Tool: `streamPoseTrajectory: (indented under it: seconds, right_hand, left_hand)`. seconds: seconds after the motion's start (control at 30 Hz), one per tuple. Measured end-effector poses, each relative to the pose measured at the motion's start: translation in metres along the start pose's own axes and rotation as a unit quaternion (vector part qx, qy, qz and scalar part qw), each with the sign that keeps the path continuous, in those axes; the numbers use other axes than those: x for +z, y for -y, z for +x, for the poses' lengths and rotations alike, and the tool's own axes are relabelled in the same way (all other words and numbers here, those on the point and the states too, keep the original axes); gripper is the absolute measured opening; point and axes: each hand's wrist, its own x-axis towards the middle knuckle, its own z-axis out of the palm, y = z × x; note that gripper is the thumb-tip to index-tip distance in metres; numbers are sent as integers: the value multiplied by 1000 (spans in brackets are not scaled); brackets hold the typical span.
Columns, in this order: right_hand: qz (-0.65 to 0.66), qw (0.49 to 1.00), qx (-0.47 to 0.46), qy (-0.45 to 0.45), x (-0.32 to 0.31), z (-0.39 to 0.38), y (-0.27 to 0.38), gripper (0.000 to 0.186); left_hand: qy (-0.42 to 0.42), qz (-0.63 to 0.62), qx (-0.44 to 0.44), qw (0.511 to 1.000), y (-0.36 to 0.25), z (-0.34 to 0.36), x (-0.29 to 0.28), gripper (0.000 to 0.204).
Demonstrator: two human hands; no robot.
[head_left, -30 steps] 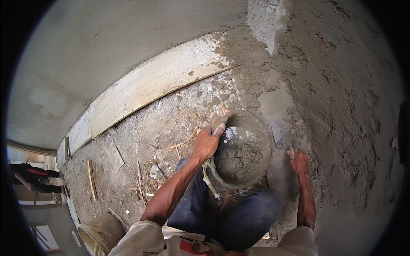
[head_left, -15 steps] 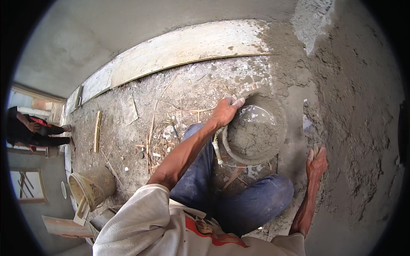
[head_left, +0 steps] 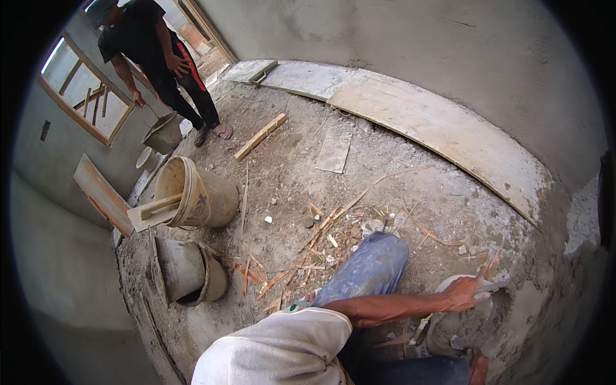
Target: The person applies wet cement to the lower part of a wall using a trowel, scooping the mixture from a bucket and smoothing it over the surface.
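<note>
My left hand [head_left: 465, 294] grips the near rim of a round grey pan of wet mortar [head_left: 457, 333] that sits on the dirt floor by my bent knee in blue trousers [head_left: 372, 266]. My left forearm reaches across to it from the lower middle. Only a small part of my right hand [head_left: 478, 370] shows at the bottom edge, just below the pan, and its fingers are hidden. A rough plastered wall [head_left: 552, 308] rises right behind the pan.
A person in black [head_left: 154, 51] stands at the upper left carrying a grey bucket [head_left: 163, 131]. A tan bucket [head_left: 196, 192] lies tipped with a wooden float [head_left: 151, 212] at its mouth. Grey tipped buckets [head_left: 186, 269], a long plank [head_left: 436, 128] and wood scraps litter the floor.
The view has swung to the left, bringing the standing person and the tipped buckets into sight. My left hand stays on the pan's rim. My right hand has dropped almost out of view.
</note>
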Motion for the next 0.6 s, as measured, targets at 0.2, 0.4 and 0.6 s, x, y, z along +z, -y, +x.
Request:
streamPoseTrajectory:
  seconds: [0.2,0.4,0.6]
  right_hand:
    - [429,877,214,32,30,46,110,39]
    - [672,678,284,92,13,57,151,27]
    - [856,457,232,64,7,19,130,38]
  left_hand:
    - [30,-34,-40,998,-5,-4,-26,62]
    - [-2,-66,-74,995,12,-11,-63,55]
    - [43,-55,-123,990,5,-5,-57,53]
